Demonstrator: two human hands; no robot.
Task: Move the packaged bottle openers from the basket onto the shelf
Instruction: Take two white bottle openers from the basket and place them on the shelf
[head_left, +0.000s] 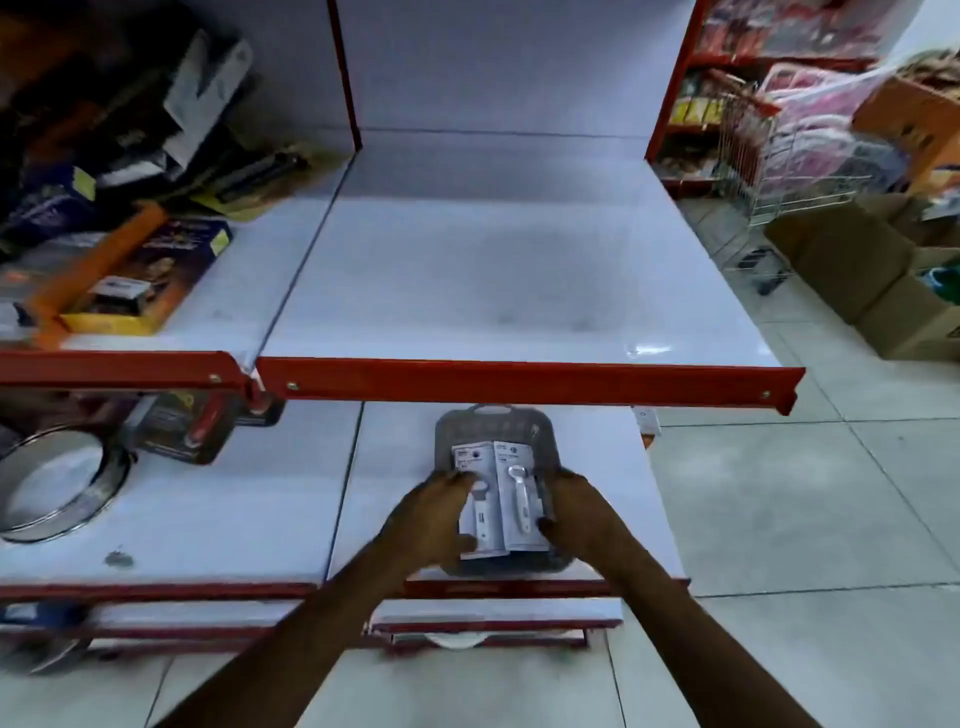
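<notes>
White store shelf (519, 291), and I've got the packaged bottle openers (501, 501) lengthwise away from me, left hand (434, 519) and right hand (582, 512) fingers pinching either side over the grey basket (493, 423).

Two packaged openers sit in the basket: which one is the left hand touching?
The left-side package, its fingers resting on the card. The right-side package is only bordered by the right hand.

Two packaged bottle openers (501, 501), two hands (431, 525).

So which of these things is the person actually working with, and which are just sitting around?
In use: packaged bottle openers, left hand, right hand, lower shelf.

Just lying about: round metal tin, boxed goods, shopping cart, cardboard boxes.
</notes>
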